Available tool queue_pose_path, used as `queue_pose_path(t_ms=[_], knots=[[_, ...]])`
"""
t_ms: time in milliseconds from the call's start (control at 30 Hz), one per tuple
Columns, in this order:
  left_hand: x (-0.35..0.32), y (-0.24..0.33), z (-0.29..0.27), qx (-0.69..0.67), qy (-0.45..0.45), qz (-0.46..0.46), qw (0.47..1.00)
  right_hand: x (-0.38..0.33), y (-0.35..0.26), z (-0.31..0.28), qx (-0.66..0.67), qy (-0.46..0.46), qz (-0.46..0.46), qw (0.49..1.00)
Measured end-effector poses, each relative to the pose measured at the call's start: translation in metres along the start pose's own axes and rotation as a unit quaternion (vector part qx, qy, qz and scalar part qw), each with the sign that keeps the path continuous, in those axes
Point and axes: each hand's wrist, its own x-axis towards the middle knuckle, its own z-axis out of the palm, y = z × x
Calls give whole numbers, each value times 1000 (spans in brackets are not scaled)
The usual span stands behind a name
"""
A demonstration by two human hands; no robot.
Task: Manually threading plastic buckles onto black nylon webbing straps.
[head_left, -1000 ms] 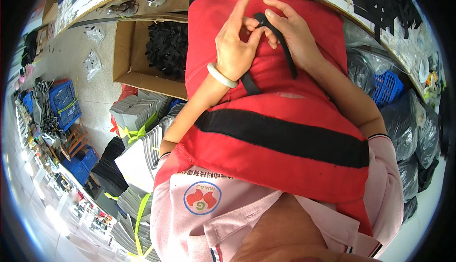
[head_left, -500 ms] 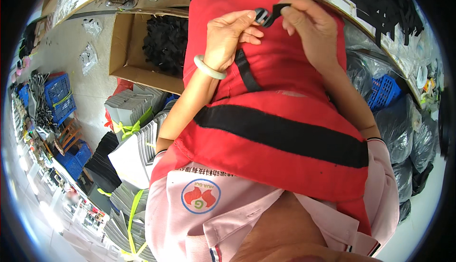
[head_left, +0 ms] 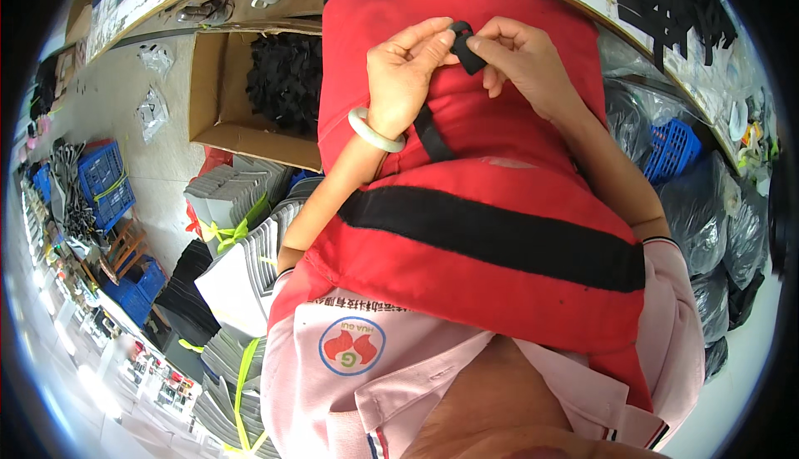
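Above my lap, over the red apron [head_left: 533, 155], both hands meet at one small black piece. My left hand [head_left: 405, 76], with a pale bangle at its wrist, pinches a black plastic buckle [head_left: 460, 28] between thumb and fingertips. A short black webbing strip [head_left: 471, 62] hangs from the buckle, and my right hand [head_left: 526, 64] grips it between thumb and forefinger. The strip seems to pass through or fold over the buckle; fingers partly cover that spot. Below my left hand, a black strap [head_left: 433, 136] lies on the apron.
A cardboard box [head_left: 208, 93] full of black strips stands left of my lap. Bundles of grey sheets [head_left: 241, 280] tied with green ribbon lie nearer. A worktable edge [head_left: 637, 68] runs along the far right, with a blue basket [head_left: 672, 149] and black plastic bags [head_left: 697, 209] beneath it.
My right hand has moved left and slightly down, bringing the webbing strip close against the buckle. The strip now hangs below the buckle instead of sticking out to its right.
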Motion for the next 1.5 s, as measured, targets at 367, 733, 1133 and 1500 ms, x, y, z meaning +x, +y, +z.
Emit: queue_pose_path(t_ms=[367,733,1133,1500], knots=[[-2,-1,1,20,42,-10,999,-4,5,3,24,6,61,998],[-10,0,-4,114,-16,117,986,11,3,-13,112,-38,14,993],[-15,3,-10,293,-65,230,926,24,7,-32,23,-241,118,963],[-17,17,-12,124,-156,103,974,29,9,-26,-4,-111,-62,992]])
